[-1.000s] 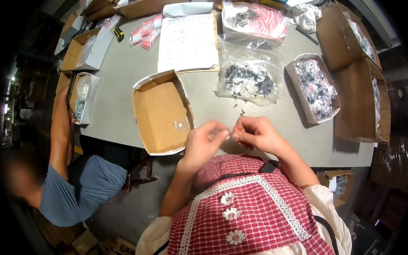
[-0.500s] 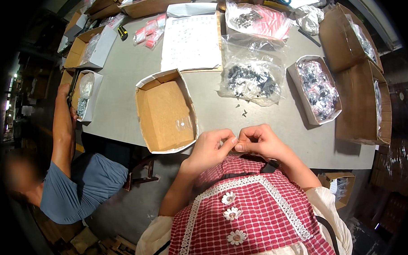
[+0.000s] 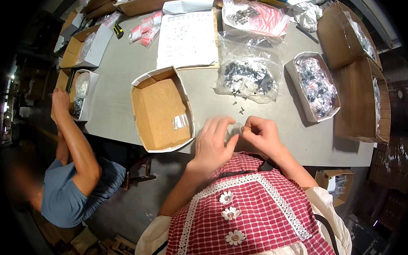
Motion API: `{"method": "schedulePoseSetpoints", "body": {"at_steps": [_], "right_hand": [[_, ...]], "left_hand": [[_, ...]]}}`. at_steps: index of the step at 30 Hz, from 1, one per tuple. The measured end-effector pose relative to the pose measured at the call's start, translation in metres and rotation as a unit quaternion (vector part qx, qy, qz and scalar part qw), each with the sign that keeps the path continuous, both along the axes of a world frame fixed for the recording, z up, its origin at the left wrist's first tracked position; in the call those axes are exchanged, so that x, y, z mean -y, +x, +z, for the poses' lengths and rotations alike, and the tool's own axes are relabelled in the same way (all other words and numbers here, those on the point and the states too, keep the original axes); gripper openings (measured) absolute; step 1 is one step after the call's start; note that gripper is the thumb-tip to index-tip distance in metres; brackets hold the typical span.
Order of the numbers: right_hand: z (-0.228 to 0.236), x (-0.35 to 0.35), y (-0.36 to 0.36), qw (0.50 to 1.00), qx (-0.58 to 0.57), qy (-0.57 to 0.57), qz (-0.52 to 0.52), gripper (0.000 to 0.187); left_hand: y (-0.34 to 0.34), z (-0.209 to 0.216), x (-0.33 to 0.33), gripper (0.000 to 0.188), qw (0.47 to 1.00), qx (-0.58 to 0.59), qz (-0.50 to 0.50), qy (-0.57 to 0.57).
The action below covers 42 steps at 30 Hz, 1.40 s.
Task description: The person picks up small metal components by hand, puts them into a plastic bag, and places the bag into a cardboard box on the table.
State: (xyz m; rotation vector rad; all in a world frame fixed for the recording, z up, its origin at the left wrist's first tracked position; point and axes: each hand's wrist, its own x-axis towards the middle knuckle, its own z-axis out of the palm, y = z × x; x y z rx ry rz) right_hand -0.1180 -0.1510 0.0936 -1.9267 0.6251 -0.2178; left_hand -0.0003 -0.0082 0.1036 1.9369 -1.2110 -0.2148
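Near the table's front edge, my right hand (image 3: pixel 263 133) pinches a small clear plastic bag (image 3: pixel 235 128) between thumb and fingers. Beside it my left hand (image 3: pixel 212 140) has its fingers stretched out and the thumb apart, slightly blurred; whether it touches the bag is hard to see. Just beyond my hands lie a few loose dark screws (image 3: pixel 241 111). Behind those sits a large clear bag of dark screws (image 3: pixel 249 78). An open cardboard box (image 3: pixel 157 110), left of my hands, has a small clear packet (image 3: pixel 180 122) on its bottom.
To the right stands a white box (image 3: pixel 313 117) full of small filled bags, with tall brown cartons (image 3: pixel 355 99) beyond. A printed sheet (image 3: pixel 189 41) and a yellow cutter (image 3: pixel 118 31) lie farther back. On the left a co-worker's arm (image 3: pixel 80 143) reaches among small boxes (image 3: pixel 92 96).
My hands were pinched together; now they are apart, with the left fingers spread and the clear bag showing between them. The co-worker's arms have shifted.
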Motion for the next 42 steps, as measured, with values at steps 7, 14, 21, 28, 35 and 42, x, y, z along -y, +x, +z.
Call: {"method": "schedulePoseSetpoints", "body": {"at_steps": [7, 14, 21, 28, 35, 42], "right_hand": [[-0.001, 0.009, 0.001, 0.973, -0.026, 0.228, -0.002, 0.019], [-0.032, 0.048, 0.031, 0.971, 0.016, -0.240, -0.013, 0.015], [-0.049, 0.059, 0.041, 0.940, 0.000, -0.334, 0.066, 0.015], [-0.038, 0.045, 0.022, 0.927, 0.009, -0.346, 0.144, 0.018], [-0.035, 0.043, 0.015, 0.991, 0.070, -0.100, 0.059, 0.012], [-0.005, 0.025, 0.017, 0.983, 0.129, -0.068, 0.113, 0.012]], "left_hand": [[0.008, -0.012, 0.002, 0.038, 0.996, -0.018, -0.076, -0.048], [0.010, -0.040, 0.002, 0.036, 0.998, -0.057, 0.004, -0.018], [0.008, -0.051, 0.001, 0.036, 0.996, -0.086, 0.013, -0.008], [0.007, -0.053, 0.003, 0.036, 0.992, -0.121, 0.022, -0.004], [0.008, -0.052, 0.004, 0.037, 0.994, -0.109, 0.012, -0.012], [0.007, -0.053, 0.004, 0.037, 0.994, -0.100, -0.002, -0.031]]}}
